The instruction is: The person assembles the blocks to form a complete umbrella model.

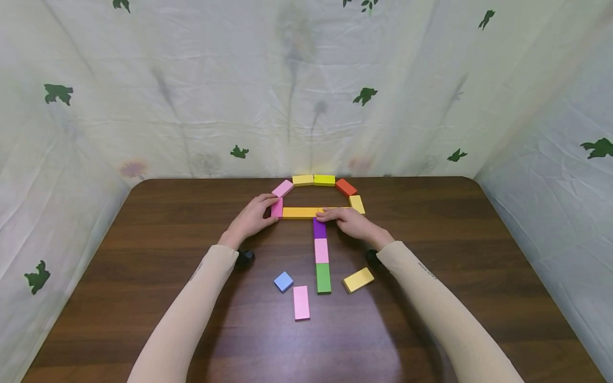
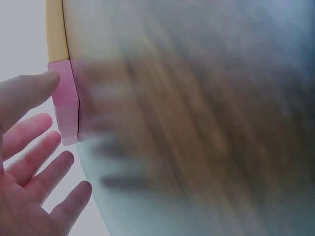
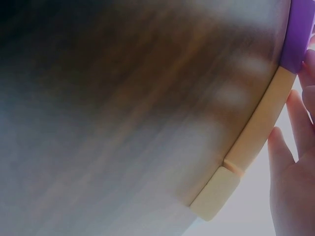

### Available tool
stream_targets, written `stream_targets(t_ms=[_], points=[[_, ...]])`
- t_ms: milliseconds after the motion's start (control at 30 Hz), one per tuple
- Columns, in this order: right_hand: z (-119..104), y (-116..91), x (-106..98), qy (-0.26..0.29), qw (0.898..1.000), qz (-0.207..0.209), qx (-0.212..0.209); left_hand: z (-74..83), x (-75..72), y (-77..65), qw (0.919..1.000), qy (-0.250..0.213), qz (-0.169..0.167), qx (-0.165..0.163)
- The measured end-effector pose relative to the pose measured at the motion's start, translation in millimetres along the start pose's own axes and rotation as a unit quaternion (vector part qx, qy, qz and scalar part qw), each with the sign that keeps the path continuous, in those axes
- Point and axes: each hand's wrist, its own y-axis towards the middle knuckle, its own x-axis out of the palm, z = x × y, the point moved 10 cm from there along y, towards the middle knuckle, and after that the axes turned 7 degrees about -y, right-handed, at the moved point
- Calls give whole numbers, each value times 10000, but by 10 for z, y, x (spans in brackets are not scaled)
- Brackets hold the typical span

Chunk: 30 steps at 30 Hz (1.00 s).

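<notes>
A pink block (image 1: pixel 277 208) stands at the left end of a row of orange blocks (image 1: pixel 300 213). My left hand (image 1: pixel 252 217) is at its left side, index fingertip by the far end and thumb at the near end. In the left wrist view the thumb overlaps the pink block (image 2: pixel 66 88) and the other fingers are spread. The right hand (image 1: pixel 351 221) lies over the right part of the orange row, partly hiding it. Its extended fingertips are where the row meets a purple block (image 1: pixel 319 229); the right wrist view shows fingers along an orange block (image 3: pixel 258 120).
Light pink (image 1: pixel 283 188), pale yellow (image 1: pixel 303 180), bright yellow (image 1: pixel 324 180), red (image 1: pixel 346 186) and pale yellow (image 1: pixel 357 205) blocks form an arch behind. Pink (image 1: pixel 321 250) and green (image 1: pixel 323 278) blocks continue the stem. Blue (image 1: pixel 283 282), pink (image 1: pixel 301 302) and yellow (image 1: pixel 358 280) blocks lie loose nearer.
</notes>
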Motion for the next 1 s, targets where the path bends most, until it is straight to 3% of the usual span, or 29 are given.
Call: stream_targets(t_ms=[200,333,733,1000], points=[[-1,-7,-1,30,10000,15,-8,22,-44,-95,10000,-39,29,74],[-8,-12,-7,36,10000,34,-19,129,-61,-185,9998,-61,-35,192],[3,-3,-3,85,10000,17,1,649,121,-542,9946,-225,-501,881],[-2,-3,-1,114,9999,-1,10,1055,330,-741,9829,-233,-846,1621]])
